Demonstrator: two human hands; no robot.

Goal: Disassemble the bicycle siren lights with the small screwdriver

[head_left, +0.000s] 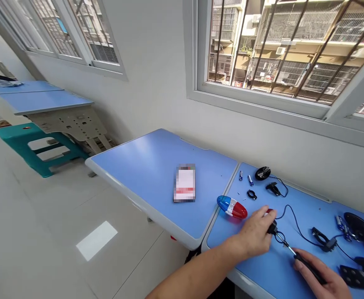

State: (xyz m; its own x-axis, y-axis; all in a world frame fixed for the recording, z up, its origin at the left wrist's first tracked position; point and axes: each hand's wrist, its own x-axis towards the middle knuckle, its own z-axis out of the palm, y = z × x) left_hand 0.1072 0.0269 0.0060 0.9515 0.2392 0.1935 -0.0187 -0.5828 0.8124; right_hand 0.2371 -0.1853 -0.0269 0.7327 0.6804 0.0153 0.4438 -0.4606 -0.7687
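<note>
My right hand (pixel 328 276) is wrapped round the black handle of a screwdriver (pixel 308 265). Its metal shaft points up and left to a small black and red part (pixel 272 226), gripped in the fingers of my left hand (pixel 258 234). A thin black ring (pixel 280 237) shows beside the shaft. My fingers cover most of the part, and exactly where the tip meets it I cannot tell. Just left of my left hand lies a blue, white and red oval light (pixel 232 207). A black clamp with a cable (pixel 323 240) rests right of the screwdriver.
Behind my hands lie two batteries (pixel 245 177), a black oval horn-like piece (pixel 262 173), a black bracket (pixel 273 189) and a small ring clamp (pixel 252 194). More black parts (pixel 360 228) sit at the right. A blurred phone-like rectangle (pixel 184 185) lies on the left desk (pixel 144 170).
</note>
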